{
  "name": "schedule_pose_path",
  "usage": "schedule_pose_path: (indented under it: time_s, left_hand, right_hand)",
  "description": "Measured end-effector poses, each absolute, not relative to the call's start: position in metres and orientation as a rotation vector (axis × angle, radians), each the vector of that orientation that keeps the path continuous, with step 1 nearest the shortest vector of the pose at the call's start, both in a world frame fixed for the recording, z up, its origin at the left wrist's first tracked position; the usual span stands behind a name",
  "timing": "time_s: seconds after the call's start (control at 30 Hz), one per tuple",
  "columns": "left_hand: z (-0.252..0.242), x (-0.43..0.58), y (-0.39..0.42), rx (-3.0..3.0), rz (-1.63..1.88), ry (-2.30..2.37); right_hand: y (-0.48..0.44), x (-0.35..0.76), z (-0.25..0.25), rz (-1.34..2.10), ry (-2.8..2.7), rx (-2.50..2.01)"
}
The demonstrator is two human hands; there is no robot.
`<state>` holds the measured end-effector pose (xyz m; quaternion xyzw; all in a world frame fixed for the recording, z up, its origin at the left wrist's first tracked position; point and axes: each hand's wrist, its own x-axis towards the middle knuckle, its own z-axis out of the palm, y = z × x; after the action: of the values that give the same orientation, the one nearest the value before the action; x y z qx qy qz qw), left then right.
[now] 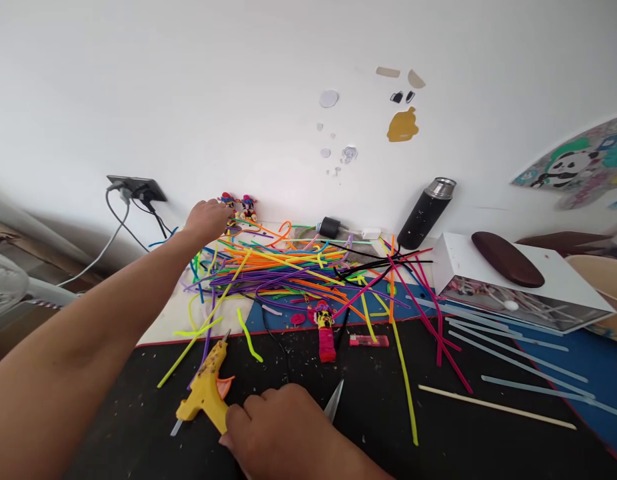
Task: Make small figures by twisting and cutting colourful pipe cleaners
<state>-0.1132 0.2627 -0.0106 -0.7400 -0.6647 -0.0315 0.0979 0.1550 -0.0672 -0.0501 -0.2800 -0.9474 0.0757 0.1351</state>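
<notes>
My left hand reaches to the wall, its fingers closed at the side of a small pipe-cleaner doll that they partly hide. Beside it stands a matching doll. My right hand is curled round the lower handle of a yellow hot glue gun, whose nozzle points up and away. From behind this hand a pointed metal blade sticks out; its other end is hidden. Ahead lies another doll with a yellow-and-black face and pink wrapped lower part. A pink lighter lies right of it.
A heap of coloured pipe cleaners spreads along the wall. Clear glue sticks and a wooden stick lie right. A black flask leans near a white box bearing a brown case. Cables hang from a wall socket.
</notes>
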Motion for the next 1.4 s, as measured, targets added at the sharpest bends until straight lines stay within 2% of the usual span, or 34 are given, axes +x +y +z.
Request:
schedule_pose_path:
  time_s: [0.33, 0.4, 0.57, 0.67, 0.73, 0.97, 1.1, 1.2, 1.4]
  left_hand:
    - [0.019, -0.126, 0.212, -1.967, -0.545, -2.095]
    - [0.026, -0.117, 0.204, -1.940, -0.758, -2.085]
    - [0.050, -0.094, 0.195, -1.849, -1.640, -1.923]
    - [0.068, -0.081, 0.184, -1.790, -1.979, -1.760]
    - [0.077, -0.072, 0.168, -1.837, -2.081, -1.756]
    - [0.067, -0.033, 0.088, -2.476, -1.610, -1.864]
    - [0.042, -0.017, 0.066, -2.859, -0.705, -1.737]
    - [0.026, -0.016, 0.056, -2.968, -0.284, -1.617]
    - [0.021, -0.040, 0.040, -2.974, -0.321, -1.769]
  right_hand:
    - [-0.069, 0.160, -0.041, 0.316, -2.774, -0.843]
    - [-0.068, 0.161, -0.038, 0.326, -2.776, -0.846]
    - [-0.062, 0.166, -0.032, 0.346, -2.753, -0.878]
    - [-0.058, 0.169, -0.030, 0.361, -2.730, -0.894]
    - [-0.056, 0.170, -0.029, 0.389, -2.697, -0.903]
    - [-0.049, 0.176, -0.025, 0.605, -2.455, -0.985]
    - [-0.052, 0.174, -0.026, 0.567, -2.462, -0.964]
    - [-0.056, 0.170, -0.028, 0.466, -2.513, -0.916]
    - [-0.059, 0.166, -0.036, 0.316, -2.520, -0.854]
